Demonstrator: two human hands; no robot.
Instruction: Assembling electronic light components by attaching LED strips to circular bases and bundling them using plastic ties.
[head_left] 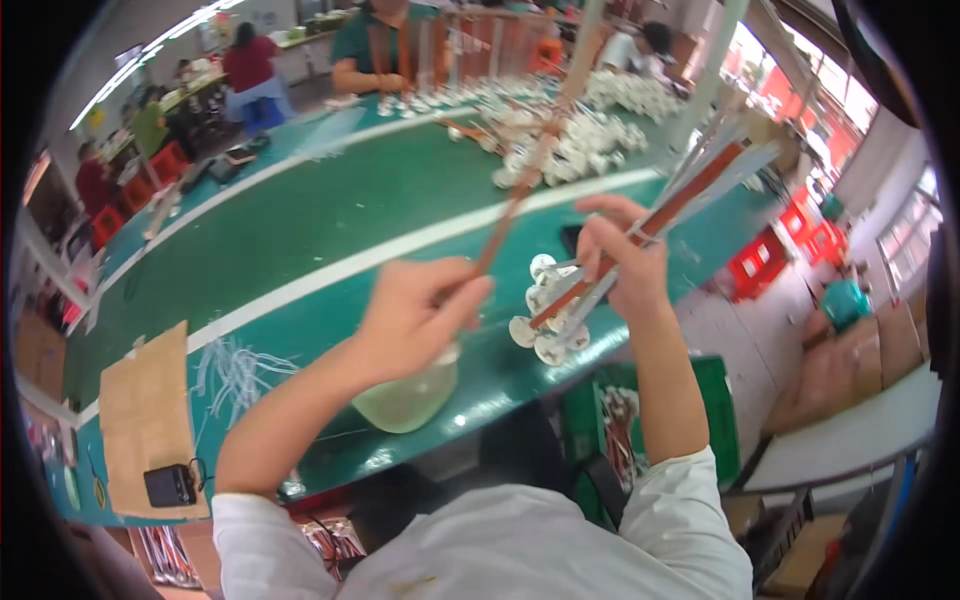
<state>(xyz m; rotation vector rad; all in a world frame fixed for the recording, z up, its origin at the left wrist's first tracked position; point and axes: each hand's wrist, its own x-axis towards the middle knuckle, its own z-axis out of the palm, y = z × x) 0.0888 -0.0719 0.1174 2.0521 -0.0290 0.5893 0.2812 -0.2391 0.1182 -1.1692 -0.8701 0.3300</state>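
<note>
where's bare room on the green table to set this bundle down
Bare: the broad green table between the white stripe and the far edge. Crowded: the pile of white parts far right, and near the cardboard sheet.

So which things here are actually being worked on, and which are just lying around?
In hand:
left hand holding thin brown strip
right hand gripping bundle of white disc-ended rods

Lying about:
pale rounded bowl
cardboard sheet
small black device
heap of white parts

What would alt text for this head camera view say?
A person's left hand lifts one thin brown strip while the right hand grips a bundle of strips with white round ends, above a green workbench.
</note>
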